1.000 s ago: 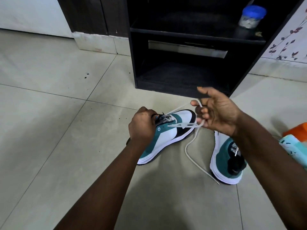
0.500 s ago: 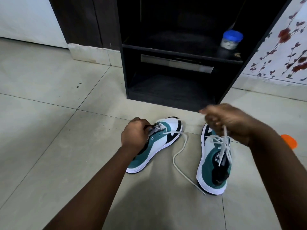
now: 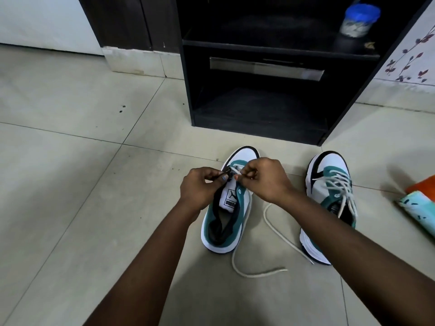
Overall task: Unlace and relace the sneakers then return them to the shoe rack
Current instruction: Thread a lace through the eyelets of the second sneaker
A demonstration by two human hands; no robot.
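On pale tiled floor [image 3: 70, 184], before black wooden shoe rack [image 3: 259, 118]: teal-white sneaker [image 3: 226, 222]. My left hand [image 3: 200, 187] pinches its eyelet edge; right hand [image 3: 263, 180] pinches white cord lace [image 3: 254, 275]. Second, laced sneaker [image 3: 329, 191] sits right.

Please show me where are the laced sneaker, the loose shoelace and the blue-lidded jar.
laced sneaker [image 3: 329, 191]: head view, on its laced upper.
loose shoelace [image 3: 259, 275]: head view, on the end lying on the floor.
blue-lidded jar [image 3: 359, 20]: head view, on its side.

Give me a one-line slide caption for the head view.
Both hands, left hand and right hand, work the lace at the left sneaker; laced sneaker waits before the shoe rack.
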